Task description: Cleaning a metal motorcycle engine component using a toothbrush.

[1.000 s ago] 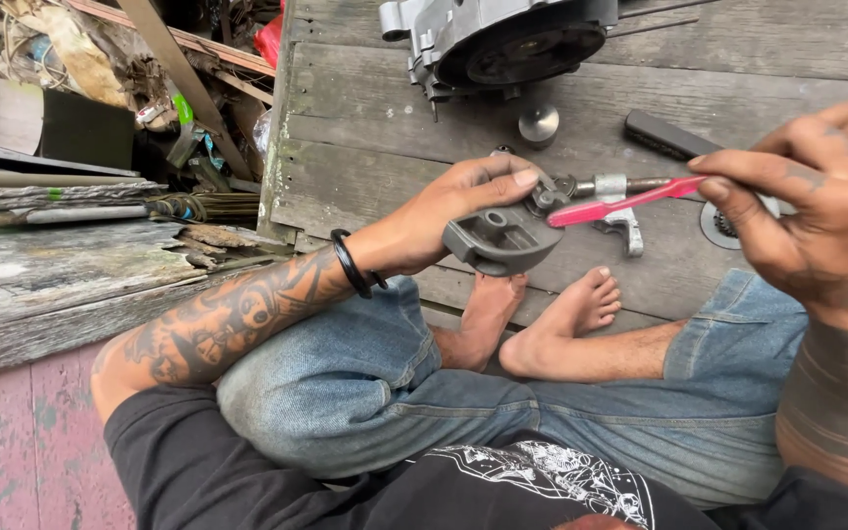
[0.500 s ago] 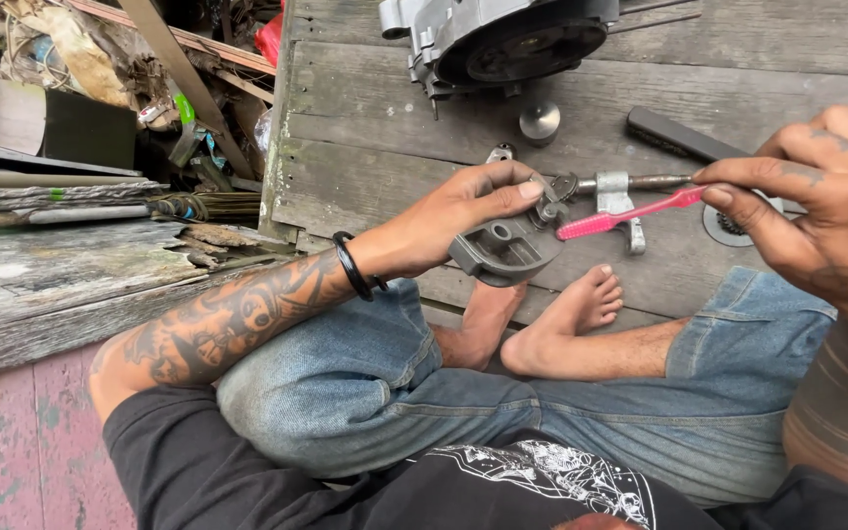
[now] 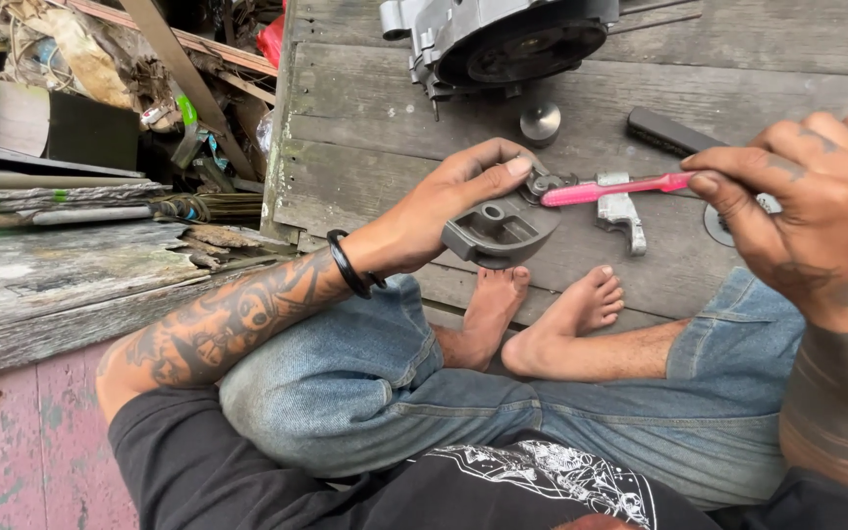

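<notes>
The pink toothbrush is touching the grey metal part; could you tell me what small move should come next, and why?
Probably a short scrubbing stroke: the right hand has the pink toothbrush head at the top edge of the grey metal part, which the left hand steadies.

This looks like a rough outdoor repair workshop. Weathered wooden planks (image 3: 365, 118) serve as the floor, an engine housing (image 3: 512, 39) lies at 12 o'clock, and scrap wood and junk (image 3: 80, 108) pile up at 10 o'clock.

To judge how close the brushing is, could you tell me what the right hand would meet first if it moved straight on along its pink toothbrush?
Probably the grey metal part in the left hand; the pink toothbrush held by the right hand already seems to touch its top edge.
</notes>
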